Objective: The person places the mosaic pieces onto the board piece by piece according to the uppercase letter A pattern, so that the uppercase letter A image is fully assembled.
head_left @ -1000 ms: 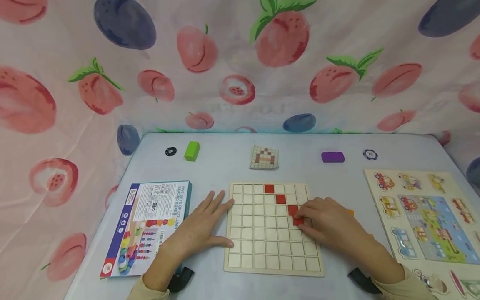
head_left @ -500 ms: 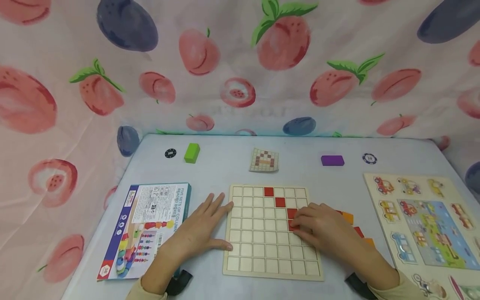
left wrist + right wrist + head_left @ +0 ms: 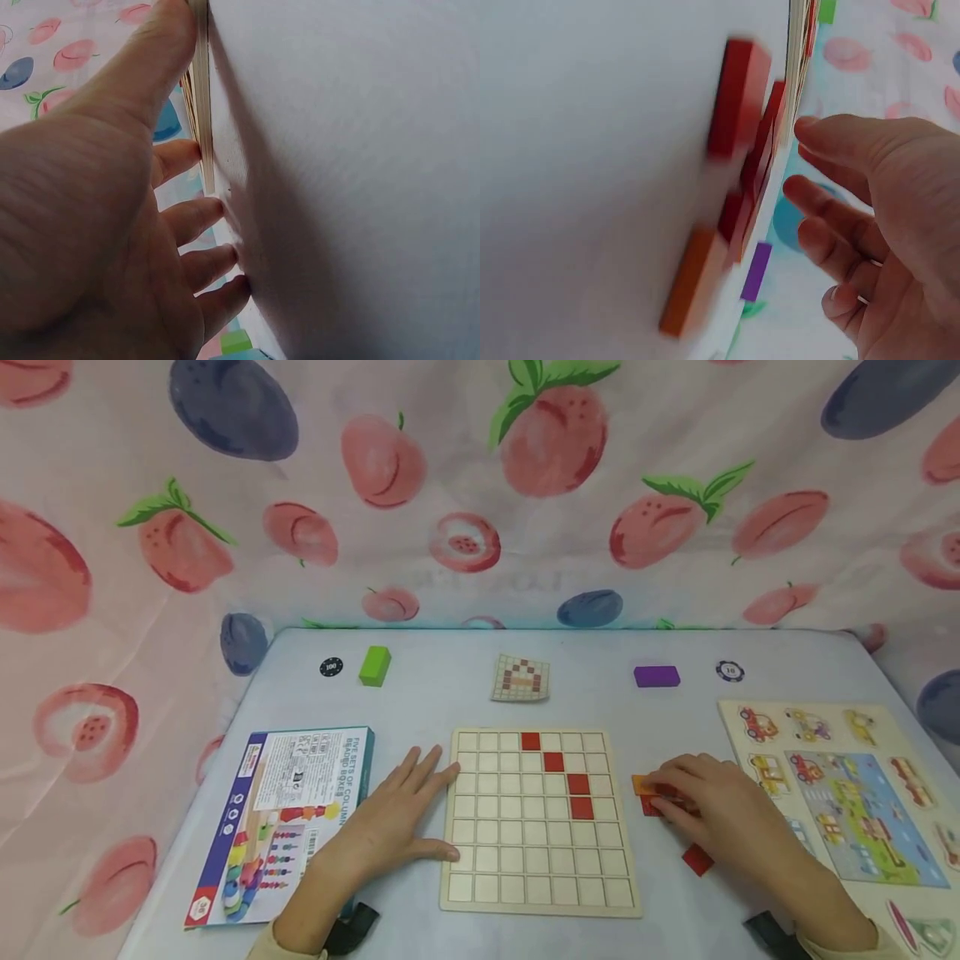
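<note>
The wooden grid board (image 3: 510, 835) lies flat in the middle of the table, with several red square tiles (image 3: 581, 808) set in its cells in a stepped line. My left hand (image 3: 382, 814) is spread beside the board, thumb and index fingertips touching its left edge. To the right of the board, my right hand (image 3: 723, 806) hovers over loose tiles, fingers loosely bent. In the right wrist view a gap shows between thumb and fingers, with nothing held. A loose red tile (image 3: 697, 860) and an orange tile (image 3: 641, 785) show around this hand, which hides others.
A boxed toy set (image 3: 300, 810) lies at left, a wooden picture puzzle (image 3: 757, 760) at right. Along the back are a pattern card (image 3: 521, 678), a green block (image 3: 375, 666), a purple block (image 3: 657, 677) and two round chips. A fruit-print curtain (image 3: 540, 552) hangs behind.
My right hand has let go of the red tile, now lying in a board cell, and moved right to the loose tiles. My left hand stays at the board's left edge.
</note>
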